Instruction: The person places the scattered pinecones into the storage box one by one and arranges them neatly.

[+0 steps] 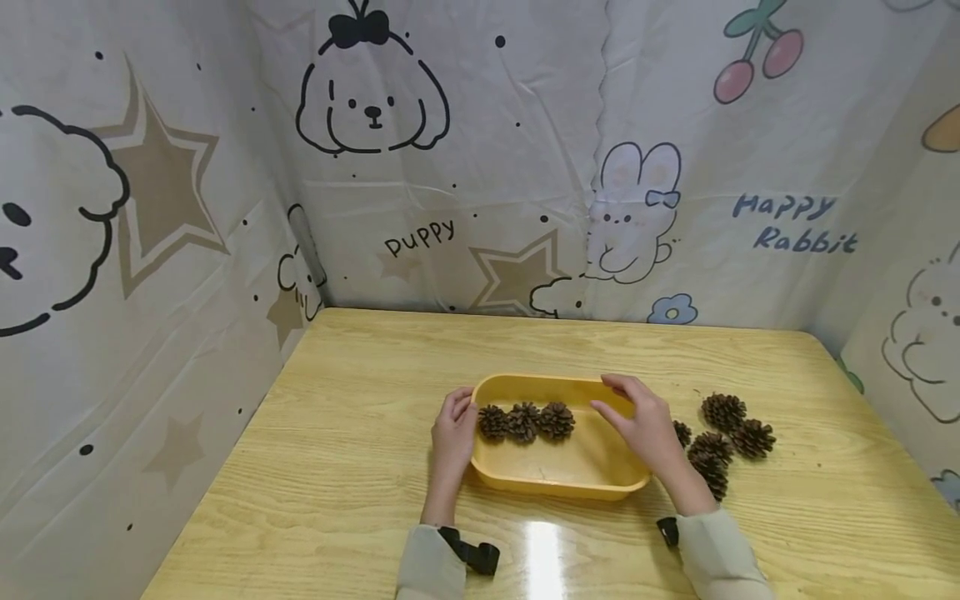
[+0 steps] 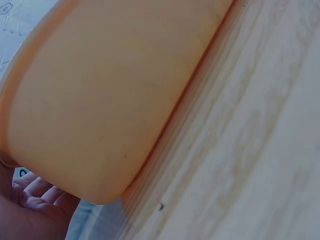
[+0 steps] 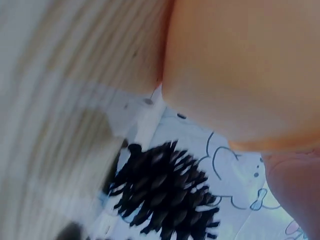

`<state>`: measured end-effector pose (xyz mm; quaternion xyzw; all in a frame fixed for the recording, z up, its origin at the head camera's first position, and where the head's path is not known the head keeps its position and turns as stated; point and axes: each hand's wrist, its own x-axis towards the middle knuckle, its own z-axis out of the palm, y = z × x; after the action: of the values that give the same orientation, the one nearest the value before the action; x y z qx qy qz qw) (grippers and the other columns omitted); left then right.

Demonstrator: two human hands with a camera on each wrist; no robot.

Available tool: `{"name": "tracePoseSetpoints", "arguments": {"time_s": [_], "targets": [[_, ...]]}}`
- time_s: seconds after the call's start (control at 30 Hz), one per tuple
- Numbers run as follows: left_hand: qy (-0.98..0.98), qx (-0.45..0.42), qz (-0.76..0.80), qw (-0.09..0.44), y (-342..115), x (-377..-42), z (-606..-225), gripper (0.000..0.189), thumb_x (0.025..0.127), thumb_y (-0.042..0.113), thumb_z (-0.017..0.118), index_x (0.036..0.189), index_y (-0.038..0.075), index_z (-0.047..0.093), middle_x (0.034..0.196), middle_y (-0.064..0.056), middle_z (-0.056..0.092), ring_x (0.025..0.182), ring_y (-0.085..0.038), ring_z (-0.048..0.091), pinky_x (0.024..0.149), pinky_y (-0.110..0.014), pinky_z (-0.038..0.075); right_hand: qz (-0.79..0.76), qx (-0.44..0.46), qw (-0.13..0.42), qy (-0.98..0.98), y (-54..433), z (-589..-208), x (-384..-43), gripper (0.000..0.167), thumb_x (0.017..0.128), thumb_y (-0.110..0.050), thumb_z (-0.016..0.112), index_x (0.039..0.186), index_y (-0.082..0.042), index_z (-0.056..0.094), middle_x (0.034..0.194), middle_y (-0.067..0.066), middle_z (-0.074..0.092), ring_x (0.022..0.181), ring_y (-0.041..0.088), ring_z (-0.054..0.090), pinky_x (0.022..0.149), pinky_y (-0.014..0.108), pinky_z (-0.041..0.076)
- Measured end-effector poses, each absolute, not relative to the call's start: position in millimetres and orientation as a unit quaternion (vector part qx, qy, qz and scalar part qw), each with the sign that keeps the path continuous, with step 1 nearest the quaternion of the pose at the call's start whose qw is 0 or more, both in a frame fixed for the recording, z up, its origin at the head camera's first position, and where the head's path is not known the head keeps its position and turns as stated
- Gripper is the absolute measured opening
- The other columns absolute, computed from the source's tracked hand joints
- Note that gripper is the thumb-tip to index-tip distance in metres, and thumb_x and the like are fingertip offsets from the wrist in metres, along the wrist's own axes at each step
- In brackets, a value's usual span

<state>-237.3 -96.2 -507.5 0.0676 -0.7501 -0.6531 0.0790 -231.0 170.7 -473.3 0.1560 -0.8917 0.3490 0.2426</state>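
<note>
Pine cones (image 1: 524, 422), where are they?

Three sit in a row inside the yellow tub (image 1: 525, 486), up by its left end. More loose cones (image 1: 724, 412) lie on the counter (image 1: 360, 417), off to the right of the tub.

And your fingers?

My left fingers (image 1: 454, 400) grip the tub's left end. My right fingers (image 1: 624, 383) are spread at the other end, pinching nothing.

How do you do this bit well?

I think both ends need a good hold. If I move the tub, I should go slow and flat, or my three might roll. I should also mind my right arm (image 1: 693, 487), so it doesn't bump the loose ones.
</note>
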Motion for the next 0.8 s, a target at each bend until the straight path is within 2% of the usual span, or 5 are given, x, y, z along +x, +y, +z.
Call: {"name": "tracePoseSetpoints", "arguments": {"time_s": [0.47,0.5,0.63,0.73,0.8], "targets": [[-0.741,0.080,-0.664,0.060,-95.7,-238.0,-507.6,0.032,0.099,0.021,0.054,0.129,0.012,0.058,0.132,-0.015,0.064,0.126,-0.033,0.059,0.106,-0.046,0.048,0.332,0.100,0.266,-0.899,208.0,-473.4,-214.5,0.044,0.082,-0.007,0.076,0.122,0.002,0.062,0.117,0.022,0.066,0.106,0.040,0.064,0.083,0.051,0.055],[-0.741,0.079,-0.663,0.062,-95.6,-238.1,-507.8,0.032,0.099,0.021,0.053,0.129,0.011,0.058,0.132,-0.016,0.064,0.125,-0.033,0.059,0.106,-0.046,0.048,0.330,0.100,0.273,-0.898,210.6,-473.1,-213.3,0.043,0.081,-0.006,0.077,0.122,0.002,0.062,0.116,0.022,0.067,0.105,0.040,0.065,0.084,0.045,0.056],[-0.741,0.079,-0.663,0.066,-95.3,-237.5,-507.3,0.032,0.099,0.019,0.053,0.129,0.009,0.058,0.131,-0.017,0.064,0.125,-0.034,0.059,0.106,-0.047,0.048,0.318,0.097,0.300,-0.894,220.5,-472.6,-209.5,0.044,0.078,-0.003,0.078,0.119,0.002,0.064,0.113,0.022,0.068,0.102,0.039,0.066,0.082,0.041,0.053],[-0.741,0.080,-0.664,0.066,-95.1,-237.0,-506.8,0.032,0.098,0.019,0.054,0.129,0.010,0.059,0.131,-0.017,0.064,0.125,-0.034,0.059,0.106,-0.047,0.048,0.312,0.088,0.307,-0.895,229.1,-473.3,-207.4,0.045,0.077,-0.001,0.079,0.119,0.002,0.064,0.113,0.021,0.068,0.101,0.038,0.066,0.083,0.033,0.054],[-0.741,0.081,-0.664,0.064,-94.8,-237.2,-506.7,0.032,0.098,0.019,0.054,0.129,0.010,0.059,0.131,-0.017,0.064,0.125,-0.034,0.059,0.106,-0.047,0.048,0.314,0.083,0.308,-0.894,235.3,-474.1,-206.2,0.045,0.077,-0.001,0.079,0.119,0.003,0.064,0.113,0.022,0.068,0.102,0.037,0.065,0.085,0.014,0.052]]}}
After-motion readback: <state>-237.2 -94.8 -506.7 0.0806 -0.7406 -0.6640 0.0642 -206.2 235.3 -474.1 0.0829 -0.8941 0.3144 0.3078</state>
